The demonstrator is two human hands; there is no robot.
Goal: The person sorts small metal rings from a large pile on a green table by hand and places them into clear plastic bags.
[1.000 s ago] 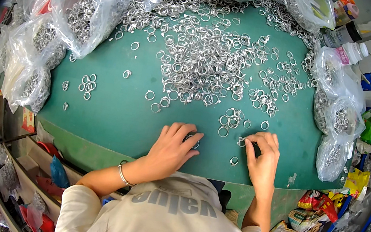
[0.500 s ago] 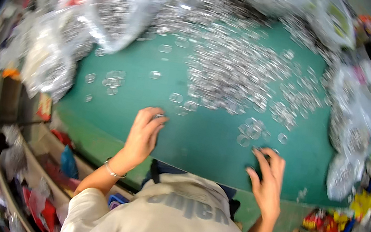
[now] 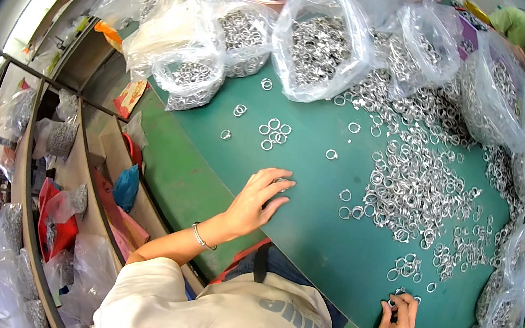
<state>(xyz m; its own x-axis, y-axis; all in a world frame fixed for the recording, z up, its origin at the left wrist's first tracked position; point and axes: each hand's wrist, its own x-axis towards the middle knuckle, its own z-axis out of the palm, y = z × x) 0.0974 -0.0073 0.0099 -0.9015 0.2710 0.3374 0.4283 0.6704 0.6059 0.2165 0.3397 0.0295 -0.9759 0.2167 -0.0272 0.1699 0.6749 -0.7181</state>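
Small ring cluster: placed just beyond right hand, the nearer; fingers curled at rings, grip indeterminable. Left hand: fingers bent, hold likewise indeterminable.

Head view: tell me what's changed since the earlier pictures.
The view swung left. The left hand moved left across the green table, closer to the small ring group there. The right hand stayed beside the ring cluster; the loose ring that lay near its thumb no longer shows, and whether it was picked up is unclear. The main ring pile and bags look unmoved.
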